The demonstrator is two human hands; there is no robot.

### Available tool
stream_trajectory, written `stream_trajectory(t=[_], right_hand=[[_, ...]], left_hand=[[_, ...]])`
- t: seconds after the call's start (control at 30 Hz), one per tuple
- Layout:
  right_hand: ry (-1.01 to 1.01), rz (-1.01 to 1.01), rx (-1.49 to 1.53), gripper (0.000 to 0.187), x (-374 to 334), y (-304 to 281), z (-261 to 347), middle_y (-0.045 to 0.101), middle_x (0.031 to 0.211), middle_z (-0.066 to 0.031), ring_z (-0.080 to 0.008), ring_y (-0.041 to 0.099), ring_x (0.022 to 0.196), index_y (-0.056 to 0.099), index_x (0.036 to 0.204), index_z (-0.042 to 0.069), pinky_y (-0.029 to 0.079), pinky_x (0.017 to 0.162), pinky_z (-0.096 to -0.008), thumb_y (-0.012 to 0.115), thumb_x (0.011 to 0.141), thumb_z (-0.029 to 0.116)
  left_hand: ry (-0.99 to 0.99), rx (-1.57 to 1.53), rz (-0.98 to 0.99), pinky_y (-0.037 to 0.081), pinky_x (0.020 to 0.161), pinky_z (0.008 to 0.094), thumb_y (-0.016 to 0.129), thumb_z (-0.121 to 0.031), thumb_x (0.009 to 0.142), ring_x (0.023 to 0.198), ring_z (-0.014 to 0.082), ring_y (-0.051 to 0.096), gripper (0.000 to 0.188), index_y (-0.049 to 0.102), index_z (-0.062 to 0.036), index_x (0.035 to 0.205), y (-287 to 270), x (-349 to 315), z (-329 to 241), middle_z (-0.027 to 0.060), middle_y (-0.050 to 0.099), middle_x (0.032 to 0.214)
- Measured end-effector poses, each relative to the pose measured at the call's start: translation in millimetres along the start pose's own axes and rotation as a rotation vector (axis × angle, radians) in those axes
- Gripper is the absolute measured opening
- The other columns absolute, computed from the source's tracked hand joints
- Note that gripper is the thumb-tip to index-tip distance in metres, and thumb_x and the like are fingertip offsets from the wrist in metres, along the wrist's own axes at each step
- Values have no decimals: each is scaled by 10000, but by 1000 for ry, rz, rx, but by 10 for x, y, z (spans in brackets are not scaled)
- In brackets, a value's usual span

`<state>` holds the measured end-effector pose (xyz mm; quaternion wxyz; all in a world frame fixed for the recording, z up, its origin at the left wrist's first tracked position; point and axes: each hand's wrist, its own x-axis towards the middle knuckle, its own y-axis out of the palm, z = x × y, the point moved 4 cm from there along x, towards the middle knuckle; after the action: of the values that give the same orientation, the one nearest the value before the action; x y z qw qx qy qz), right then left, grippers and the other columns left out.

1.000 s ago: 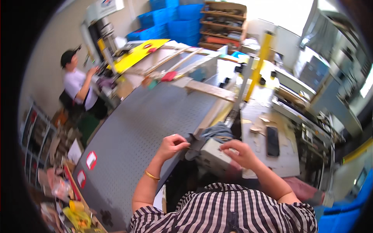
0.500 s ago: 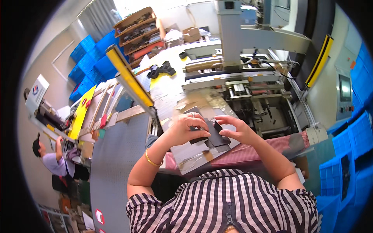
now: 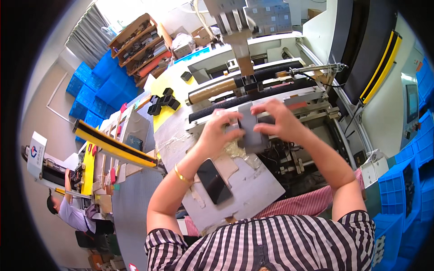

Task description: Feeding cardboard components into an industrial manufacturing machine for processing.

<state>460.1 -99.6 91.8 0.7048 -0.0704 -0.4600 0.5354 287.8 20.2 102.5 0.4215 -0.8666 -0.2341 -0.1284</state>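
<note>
My left hand (image 3: 221, 132), with a gold bangle on its wrist, is bent round the left side of a dark grey flat card piece (image 3: 253, 135). My right hand (image 3: 276, 121) has its thumb and fingers curled at the opposite side of the same piece. Motion blurs its outline. Both hands are over the far part of the worn board (image 3: 246, 192), close to the machine's roller bar (image 3: 226, 108). Nearer to me, beside my left forearm, a black flat rectangular piece (image 3: 214, 180) lies on the board.
Several small black boxes (image 3: 163, 101) stand on a yellow sheet at the far left. A yellow-edged post (image 3: 115, 144) leans left of the board. The machine's metal head (image 3: 233, 27) hangs ahead. Blue crates (image 3: 395, 189) stack at the right. A person (image 3: 77, 214) works far left.
Both hands have moved forward with the grey card piece, from the board's near part toward the machine. My view has shifted, and the machine's head appears above a black box.
</note>
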Motion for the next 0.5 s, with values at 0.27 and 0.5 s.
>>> stream_trajectory(t=[0.27, 0.5], right_hand=[[229, -80, 413, 594, 1400, -470, -1535, 674, 1073, -137, -183, 632, 974, 481, 1295, -12, 511, 863, -292, 742, 849, 281], [99, -428, 412, 488, 1510, -646, -1351, 687, 1038, -105, -156, 620, 984, 569, 1227, 27, 472, 870, -270, 669, 892, 368]], left_hand=[[-146, -239, -142, 535, 796, 258, 764, -70, 791, 902, 136, 635, 622, 455, -44, 1330, -372, 1743, 1002, 110, 671, 1031], [63, 172, -345, 474, 927, 384, 832, -298, 719, 1123, 277, 584, 787, 441, -89, 1369, -409, 1752, 801, 118, 665, 1160]])
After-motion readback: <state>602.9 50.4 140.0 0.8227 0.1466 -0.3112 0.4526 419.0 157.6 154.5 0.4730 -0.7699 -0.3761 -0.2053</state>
